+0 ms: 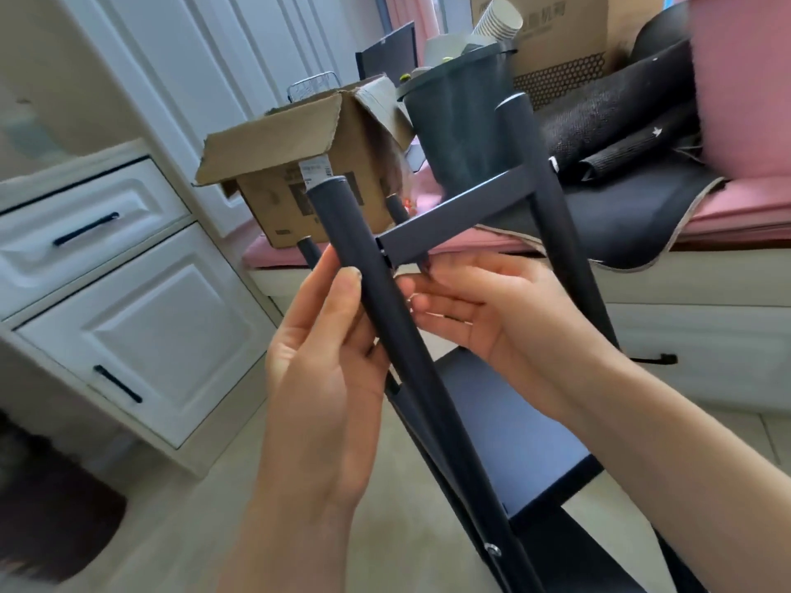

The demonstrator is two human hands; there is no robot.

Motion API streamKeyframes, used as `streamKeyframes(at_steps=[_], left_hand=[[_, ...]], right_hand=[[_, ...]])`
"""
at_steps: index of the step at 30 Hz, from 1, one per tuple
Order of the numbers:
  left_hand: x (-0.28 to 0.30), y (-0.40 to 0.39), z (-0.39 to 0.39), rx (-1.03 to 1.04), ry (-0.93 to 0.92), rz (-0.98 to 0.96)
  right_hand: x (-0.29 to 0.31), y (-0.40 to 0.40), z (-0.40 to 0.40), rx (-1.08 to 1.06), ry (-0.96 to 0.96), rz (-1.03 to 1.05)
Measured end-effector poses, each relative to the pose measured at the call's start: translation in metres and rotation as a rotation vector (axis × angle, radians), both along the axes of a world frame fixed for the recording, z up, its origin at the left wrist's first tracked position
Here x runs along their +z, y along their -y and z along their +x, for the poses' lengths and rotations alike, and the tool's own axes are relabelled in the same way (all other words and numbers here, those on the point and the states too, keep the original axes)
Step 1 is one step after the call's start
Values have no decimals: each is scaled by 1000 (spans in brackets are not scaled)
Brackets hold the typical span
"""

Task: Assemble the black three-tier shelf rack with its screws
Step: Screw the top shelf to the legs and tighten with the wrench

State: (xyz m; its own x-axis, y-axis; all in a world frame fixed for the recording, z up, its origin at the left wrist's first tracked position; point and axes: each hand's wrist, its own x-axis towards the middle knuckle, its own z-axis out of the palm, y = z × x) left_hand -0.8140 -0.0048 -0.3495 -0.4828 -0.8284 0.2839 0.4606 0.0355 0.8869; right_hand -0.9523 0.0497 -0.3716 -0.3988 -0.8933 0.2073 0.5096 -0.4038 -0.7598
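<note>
The black shelf rack (445, 220) is tilted toward me in the middle of the head view, its round legs pointing up. My left hand (325, 357) wraps the near left leg (355, 267) from the left, thumb on its front. My right hand (483, 306) sits just right of that leg, under the corner of the upper shelf panel, fingertips pinching something small and dark where the panel meets the leg; I cannot tell what it is. A lower shelf panel (505, 421) shows beneath my hands. One silver screw (493, 549) sits in the leg lower down.
A white cabinet with drawers (107, 293) stands at the left. Behind the rack, a pink-cushioned bench (727, 207) carries an open cardboard box (299, 164), a dark bin (462, 126), black mats and a larger carton. Pale floor tiles lie below.
</note>
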Motion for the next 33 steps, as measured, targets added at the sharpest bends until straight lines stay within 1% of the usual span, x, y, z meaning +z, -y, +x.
streamKeyframes(at_steps=[2,6,9,16,23,26,33], left_hand=[[-1,3,-3,7,16,-1],[-4,9,-5,43,24,46],[-5,10,-6,56,36,40],[-3,9,-11,49,14,55],[2,13,-21,126,-21,108],[0,14,-21,103,-39,124],[-3,12,-12,-20,-52,118]], right_hand=[[0,9,-1,-4,19,1],[-7,23,-3,17,117,12],[-11,32,1,42,137,0],[-5,47,8,80,98,-103],[-3,56,6,74,110,-97],[-3,59,5,96,113,-121],[-6,60,0,160,12,-158]])
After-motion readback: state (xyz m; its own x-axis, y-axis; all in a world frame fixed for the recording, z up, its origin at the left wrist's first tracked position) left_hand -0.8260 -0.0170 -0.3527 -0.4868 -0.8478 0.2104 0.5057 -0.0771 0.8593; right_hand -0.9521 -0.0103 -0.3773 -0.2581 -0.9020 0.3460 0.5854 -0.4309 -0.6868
